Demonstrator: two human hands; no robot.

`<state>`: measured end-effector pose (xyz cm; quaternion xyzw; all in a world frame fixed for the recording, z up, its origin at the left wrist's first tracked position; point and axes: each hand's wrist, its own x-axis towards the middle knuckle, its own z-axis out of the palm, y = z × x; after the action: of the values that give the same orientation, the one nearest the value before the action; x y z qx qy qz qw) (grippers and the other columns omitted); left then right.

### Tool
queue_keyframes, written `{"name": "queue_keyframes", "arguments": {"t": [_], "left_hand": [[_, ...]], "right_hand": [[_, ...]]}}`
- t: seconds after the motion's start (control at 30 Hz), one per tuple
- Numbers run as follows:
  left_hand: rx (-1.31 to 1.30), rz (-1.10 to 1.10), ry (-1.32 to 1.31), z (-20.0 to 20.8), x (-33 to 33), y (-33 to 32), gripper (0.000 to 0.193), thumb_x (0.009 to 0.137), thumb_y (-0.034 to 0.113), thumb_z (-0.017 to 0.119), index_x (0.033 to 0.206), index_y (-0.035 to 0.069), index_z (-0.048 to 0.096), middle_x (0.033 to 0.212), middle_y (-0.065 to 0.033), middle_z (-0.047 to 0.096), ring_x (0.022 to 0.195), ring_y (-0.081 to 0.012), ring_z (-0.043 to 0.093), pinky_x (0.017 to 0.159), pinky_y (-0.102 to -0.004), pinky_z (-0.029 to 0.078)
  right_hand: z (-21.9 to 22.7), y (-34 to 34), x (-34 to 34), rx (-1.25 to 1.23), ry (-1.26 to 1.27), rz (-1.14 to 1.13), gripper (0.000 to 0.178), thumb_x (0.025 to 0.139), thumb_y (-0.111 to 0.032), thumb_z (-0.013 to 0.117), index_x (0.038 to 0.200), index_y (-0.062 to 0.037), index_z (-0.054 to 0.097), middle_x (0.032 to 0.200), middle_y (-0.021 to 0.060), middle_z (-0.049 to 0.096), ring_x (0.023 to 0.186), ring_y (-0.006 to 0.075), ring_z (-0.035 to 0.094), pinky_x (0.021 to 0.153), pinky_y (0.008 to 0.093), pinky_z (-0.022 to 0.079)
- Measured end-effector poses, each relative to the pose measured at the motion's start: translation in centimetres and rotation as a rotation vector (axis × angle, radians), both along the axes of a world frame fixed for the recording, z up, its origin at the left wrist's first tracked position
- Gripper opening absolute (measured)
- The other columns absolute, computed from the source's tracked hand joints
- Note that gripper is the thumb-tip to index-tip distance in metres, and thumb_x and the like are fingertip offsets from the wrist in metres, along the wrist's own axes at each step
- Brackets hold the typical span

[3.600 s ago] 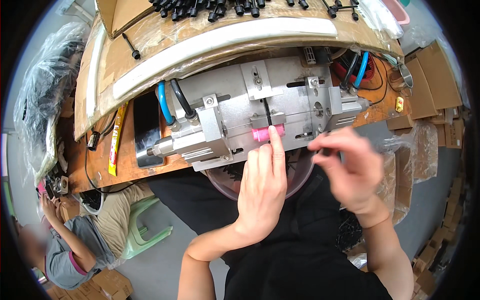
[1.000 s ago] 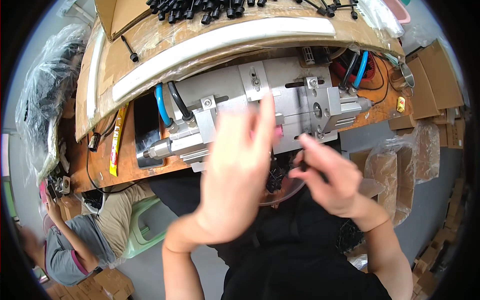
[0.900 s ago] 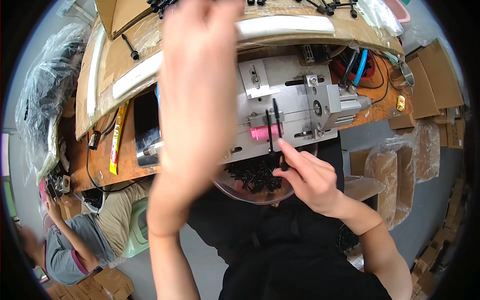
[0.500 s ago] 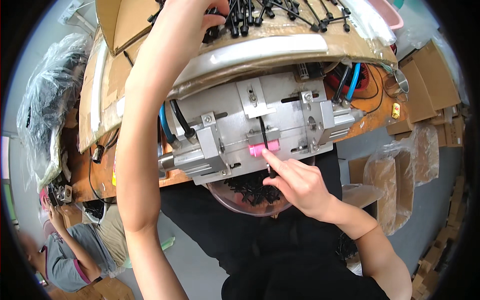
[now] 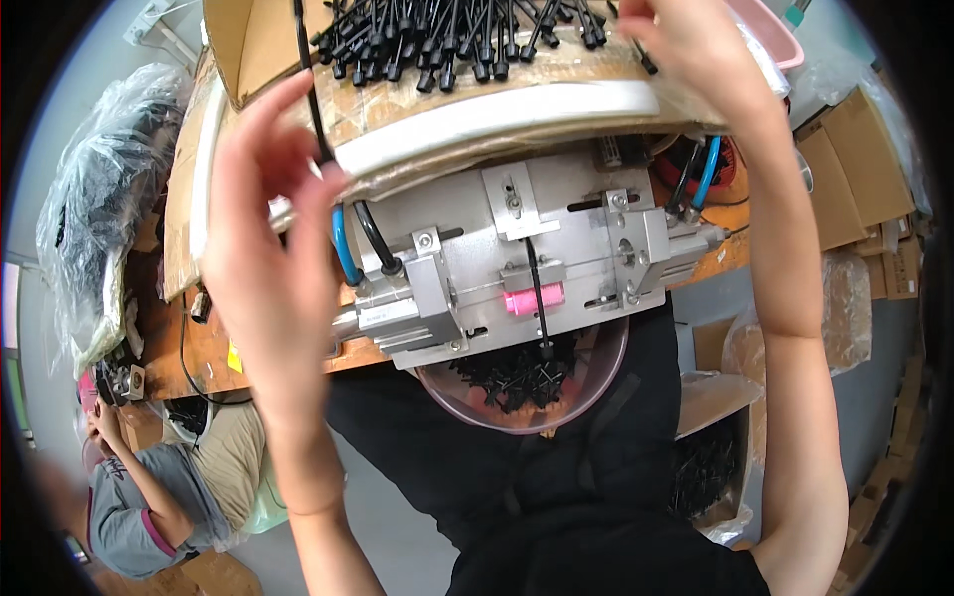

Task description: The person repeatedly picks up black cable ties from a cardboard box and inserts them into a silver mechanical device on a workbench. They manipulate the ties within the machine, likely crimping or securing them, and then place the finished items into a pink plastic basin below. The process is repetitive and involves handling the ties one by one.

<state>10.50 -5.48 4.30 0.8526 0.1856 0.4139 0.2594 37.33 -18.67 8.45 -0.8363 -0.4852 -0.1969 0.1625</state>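
My left hand [image 5: 273, 209], blurred by motion, is raised at the left of the bench with a thin black rod [image 5: 312, 94] between thumb and forefinger. At the upper right my right hand [image 5: 686, 45] reaches over the cardboard, its fingers beside another black rod [image 5: 646, 58]; whether they grip it is unclear. Many capped black rods [image 5: 427, 45] lie heaped between the hands. Below, a metal fixture [image 5: 586, 253] carries one black rod [image 5: 540, 288] across its pink block [image 5: 522, 300], the lower end sticking out past the plate.
Under the fixture a clear bowl [image 5: 621, 363] holds small black pieces. Blue hose [image 5: 345, 248] rises at the fixture's left. A box [image 5: 740, 447] of black parts stands at the lower right. Another person [image 5: 149, 497] sits at the far left.
My right hand has left the pink block and moved up to the right side of the heap. My left hand has drawn back from the heap, down and left, with a rod.
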Motion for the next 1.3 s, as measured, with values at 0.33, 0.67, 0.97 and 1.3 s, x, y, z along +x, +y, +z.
{"name": "queue_keyframes", "arguments": {"t": [0.33,0.67,0.97,1.3], "left_hand": [[0.324,-0.051,0.528,-10.1,-1.7,-14.0,0.07,0.074,-0.001,0.059,0.14,-0.01,0.04,0.094,-0.0081,0.048,0.08,-0.0191,0.049,0.071,-0.0288,0.043],[0.268,-0.108,0.606,-9.3,-1.4,-13.0,0.071,0.074,-0.002,0.059,0.141,-0.011,0.037,0.096,-0.0099,0.05,0.084,-0.0208,0.051,0.078,-0.0306,0.047],[0.594,0.085,0.062,-0.6,7.6,-0.9,0.034,0.087,-0.005,0.059,0.12,0.003,0.061,0.094,-0.0128,0.062,0.087,-0.025,0.062,0.083,-0.0339,0.048],[0.261,-0.133,0.189,1.4,10.5,3.1,0.018,0.071,-0.007,0.07,0.087,-0.002,0.063,0.077,-0.0151,0.06,0.073,-0.0285,0.06,0.069,-0.0353,0.049]], "right_hand": [[1.8,-2.1,-0.3,0.73,1.059,0.474,0.019,0.094,-0.015,0.061,0.106,-0.0013,0.066,0.075,0.0031,0.063,0.07,0.0103,0.059,0.064,0.0252,0.049],[-5.0,-10.5,-9.9,0.569,0.569,0.486,0.029,0.084,-0.001,0.067,0.111,0.0051,0.06,0.093,0.0128,0.066,0.075,0.0164,0.058,0.066,0.0269,0.047],[-14.7,-10.4,-16.8,0.297,0.51,0.521,0.065,0.07,0.011,0.074,0.13,0.0109,0.051,0.076,0.0102,0.055,0.062,0.0216,0.05,0.058,0.0337,0.046],[-15.5,-9.9,-17.0,0.293,0.492,0.538,0.065,0.072,0.006,0.075,0.132,0.0094,0.051,0.07,0.0074,0.05,0.062,0.0201,0.049,0.06,0.0341,0.045]]}}
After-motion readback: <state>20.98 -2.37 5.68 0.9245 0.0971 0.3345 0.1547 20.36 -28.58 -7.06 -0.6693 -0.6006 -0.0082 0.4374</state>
